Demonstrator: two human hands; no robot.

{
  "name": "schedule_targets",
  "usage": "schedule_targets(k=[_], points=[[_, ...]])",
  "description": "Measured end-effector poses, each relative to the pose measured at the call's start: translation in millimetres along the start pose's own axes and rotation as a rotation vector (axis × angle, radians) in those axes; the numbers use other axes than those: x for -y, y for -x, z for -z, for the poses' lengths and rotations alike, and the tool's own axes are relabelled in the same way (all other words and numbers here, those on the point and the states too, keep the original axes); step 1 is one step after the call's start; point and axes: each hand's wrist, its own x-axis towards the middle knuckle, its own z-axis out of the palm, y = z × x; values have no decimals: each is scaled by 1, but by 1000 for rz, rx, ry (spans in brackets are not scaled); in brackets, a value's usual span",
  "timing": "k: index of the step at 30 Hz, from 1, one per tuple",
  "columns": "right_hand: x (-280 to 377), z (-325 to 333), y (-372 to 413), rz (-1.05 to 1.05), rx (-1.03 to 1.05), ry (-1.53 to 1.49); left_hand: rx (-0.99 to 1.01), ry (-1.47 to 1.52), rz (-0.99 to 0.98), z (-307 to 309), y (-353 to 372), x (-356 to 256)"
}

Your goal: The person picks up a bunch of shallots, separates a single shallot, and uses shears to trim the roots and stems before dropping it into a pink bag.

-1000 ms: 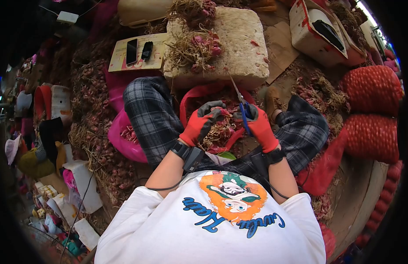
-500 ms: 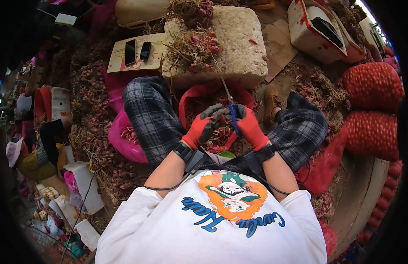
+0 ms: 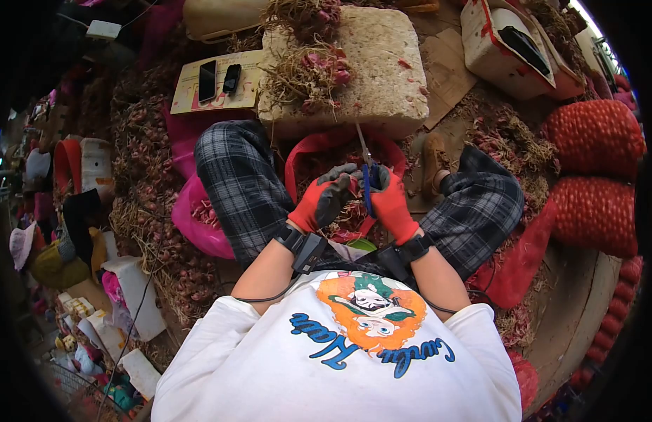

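Observation:
My right hand (image 3: 394, 202), in a red glove with dark fingers, is closed around the blue handles of a pair of scissors (image 3: 369, 190). Their metal blades point away from me, toward the foam block. Close beside them, my left hand (image 3: 322, 200), gloved alike, has its fingers curled in a pinch; a small reddish bit shows near the fingertips, too small to name. Both hands are over a red-rimmed container (image 3: 292, 169) with shallots and trimmings inside. Beyond it, a bunch of shallots (image 3: 326, 67) with dry stalks lies on the pale foam block (image 3: 385, 63).
Two phones (image 3: 207, 81) lie on a printed board (image 3: 188, 95) left of the block. A pink bag (image 3: 199, 225) of shallots sits by my left knee. Shallot heaps (image 3: 146, 176) cover the left floor. Full red net sacks (image 3: 594, 214) are stacked at right, near a foam box (image 3: 491, 56).
My right hand and the scissors have shifted slightly left, closer to my left hand. The left fingers have drawn in more tightly.

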Motion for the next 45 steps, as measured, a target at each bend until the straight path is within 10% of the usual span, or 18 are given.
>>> schedule_targets(k=[4, 8, 16, 34, 45], points=[[9, 16, -4, -319, 76, -327, -77, 211, 14, -20, -2, -4], [-1, 12, -2, -111, 30, -181, -250, -272, 123, -31, 3, -14], [16, 0, 5, 86, -14, 216, -4, -329, 62, 4, 2, 3], [27, 23, 1, -340, 278, -293, 13, -253, 290, -29, 13, -28], [25, 54, -16, -275, 68, -646, 99, -316, 333, -22, 16, -39]])
